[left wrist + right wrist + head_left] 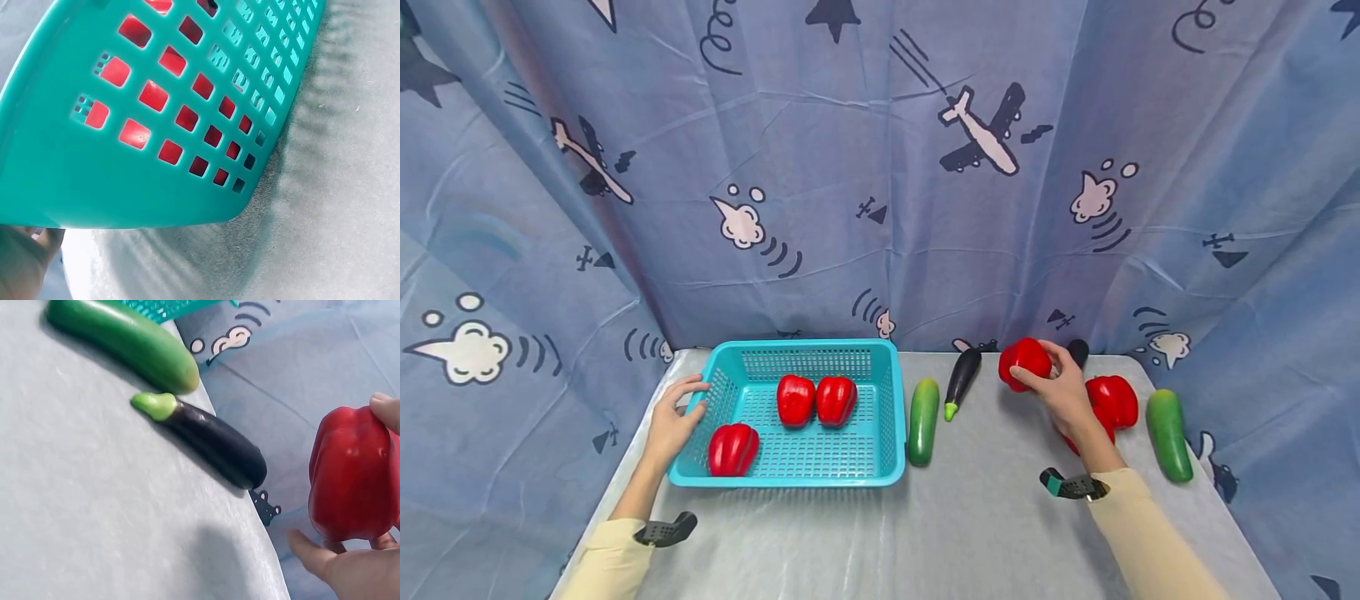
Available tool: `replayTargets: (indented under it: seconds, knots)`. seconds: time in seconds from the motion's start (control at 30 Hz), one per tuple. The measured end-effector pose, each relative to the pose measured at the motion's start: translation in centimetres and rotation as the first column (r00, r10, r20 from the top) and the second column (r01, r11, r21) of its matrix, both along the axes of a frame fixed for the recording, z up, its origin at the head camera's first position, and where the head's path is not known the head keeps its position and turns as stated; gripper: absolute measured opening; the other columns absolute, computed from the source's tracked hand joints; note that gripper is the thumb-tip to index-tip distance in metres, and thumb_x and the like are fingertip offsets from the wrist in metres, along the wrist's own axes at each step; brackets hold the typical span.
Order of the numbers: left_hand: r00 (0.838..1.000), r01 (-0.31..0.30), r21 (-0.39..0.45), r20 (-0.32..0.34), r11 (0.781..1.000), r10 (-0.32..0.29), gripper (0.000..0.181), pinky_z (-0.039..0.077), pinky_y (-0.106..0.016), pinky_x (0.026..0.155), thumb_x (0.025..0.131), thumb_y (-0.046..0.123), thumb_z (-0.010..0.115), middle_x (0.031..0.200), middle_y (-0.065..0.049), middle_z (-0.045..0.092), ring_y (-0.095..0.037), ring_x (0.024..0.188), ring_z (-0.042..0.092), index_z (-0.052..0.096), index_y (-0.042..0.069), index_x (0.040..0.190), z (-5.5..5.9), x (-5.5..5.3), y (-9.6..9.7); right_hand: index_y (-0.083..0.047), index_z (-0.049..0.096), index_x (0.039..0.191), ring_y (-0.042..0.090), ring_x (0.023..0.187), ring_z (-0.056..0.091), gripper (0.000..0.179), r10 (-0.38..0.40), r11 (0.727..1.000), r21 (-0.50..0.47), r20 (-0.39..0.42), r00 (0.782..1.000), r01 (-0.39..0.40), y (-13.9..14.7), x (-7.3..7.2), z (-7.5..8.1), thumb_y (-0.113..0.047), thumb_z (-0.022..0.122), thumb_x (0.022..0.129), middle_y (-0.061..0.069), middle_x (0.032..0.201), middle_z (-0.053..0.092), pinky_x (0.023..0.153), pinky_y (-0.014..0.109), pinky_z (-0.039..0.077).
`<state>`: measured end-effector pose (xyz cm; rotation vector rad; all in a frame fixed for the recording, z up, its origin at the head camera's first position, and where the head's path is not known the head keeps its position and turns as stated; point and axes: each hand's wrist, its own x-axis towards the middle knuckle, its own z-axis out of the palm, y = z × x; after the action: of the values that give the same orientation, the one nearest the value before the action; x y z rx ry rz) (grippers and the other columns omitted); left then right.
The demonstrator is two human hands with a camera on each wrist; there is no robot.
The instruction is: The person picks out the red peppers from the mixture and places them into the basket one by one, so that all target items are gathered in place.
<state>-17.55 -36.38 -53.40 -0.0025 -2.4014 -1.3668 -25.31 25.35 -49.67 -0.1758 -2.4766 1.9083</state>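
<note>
My right hand grips a red bell pepper between thumb and fingers, held above the table's far right part. In the right wrist view that bell pepper is at the right edge. Below my right forearm lie more red bell peppers, partly covered by it. My left hand touches the left rim of a turquoise plastic basket, fingers fairly straight. Inside the basket lie three red bell peppers. The left wrist view shows the basket's holed wall, with red visible through it.
Right of the basket lie a green cucumber and a dark eggplant. Another cucumber lies near the table's right edge. A dark end of something shows behind my right hand. A blue patterned curtain hangs behind the grey table.
</note>
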Motion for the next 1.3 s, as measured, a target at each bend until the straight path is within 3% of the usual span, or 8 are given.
replayTargets:
  seconds: [0.13,0.27,0.73,0.83,1.07,1.3]
  knots:
    - [1.0,-0.002,-0.006,0.008,1.0,0.002,0.029,0.039,-0.01,0.086,0.09,-0.012,0.062,0.14,-0.024,0.053,-0.039,0.132,0.044,0.066,-0.009,0.119,0.0,0.1,0.0,-0.015,0.023,0.161,0.041,0.143,0.022,0.095,0.015,0.994,-0.107,0.019,1.0,-0.013,-0.2,1.2,-0.2,-0.027,0.082,0.088,0.015,0.163,0.02,0.09,0.035,0.053]
    - [1.0,-0.006,0.002,0.01,1.0,0.006,0.029,0.039,-0.01,0.085,0.09,-0.013,0.062,0.139,-0.023,0.053,-0.037,0.131,0.045,0.067,-0.009,0.119,-0.1,0.1,0.1,-0.016,0.027,0.16,0.039,0.143,0.02,0.087,0.065,0.98,-0.19,0.019,0.998,-0.06,-0.8,2.5,-0.5,-0.021,0.079,0.091,0.013,0.162,0.021,0.087,0.028,0.054]
    - [1.0,-0.024,0.003,0.009,1.0,0.024,0.028,0.04,-0.009,0.084,0.092,-0.01,0.064,0.141,-0.021,0.054,-0.034,0.131,0.046,0.068,-0.007,0.12,-0.1,0.6,-0.2,-0.021,0.026,0.16,0.031,0.138,0.026,0.08,0.161,0.922,-0.367,0.078,0.984,-0.122,-2.4,6.5,-2.0,-0.008,0.071,0.095,0.011,0.159,0.02,0.093,0.037,0.053]
    - [1.0,-0.025,0.0,0.007,1.0,0.025,0.029,0.039,-0.008,0.083,0.092,-0.011,0.062,0.141,-0.024,0.053,-0.035,0.131,0.045,0.067,-0.009,0.12,0.5,0.7,0.1,-0.021,0.028,0.159,0.033,0.139,0.025,0.081,0.177,0.923,-0.356,0.061,0.982,-0.144,-3.1,6.8,-2.2,-0.007,0.073,0.093,0.011,0.158,0.023,0.093,0.039,0.054]
    - [1.0,-0.007,0.017,-0.01,1.0,0.007,0.027,0.041,-0.009,0.083,0.089,-0.016,0.06,0.137,-0.033,0.051,-0.045,0.128,0.045,0.064,-0.016,0.116,2.6,1.4,1.6,-0.019,0.035,0.157,0.036,0.143,0.02,0.084,0.209,0.952,-0.219,-0.036,0.977,-0.212,-5.1,6.3,-2.2,-0.008,0.079,0.087,0.012,0.158,0.027,0.086,0.033,0.055]
    - [1.0,-0.02,0.007,0.011,1.0,0.02,0.029,0.04,-0.006,0.083,0.091,-0.013,0.062,0.141,-0.024,0.053,-0.036,0.13,0.046,0.066,-0.01,0.12,0.5,0.4,0.5,-0.018,0.037,0.156,0.04,0.143,0.023,0.082,0.301,0.928,-0.201,-0.091,0.949,-0.314,-7.7,5.6,-1.3,-0.007,0.079,0.087,0.013,0.159,0.027,0.09,0.042,0.055]
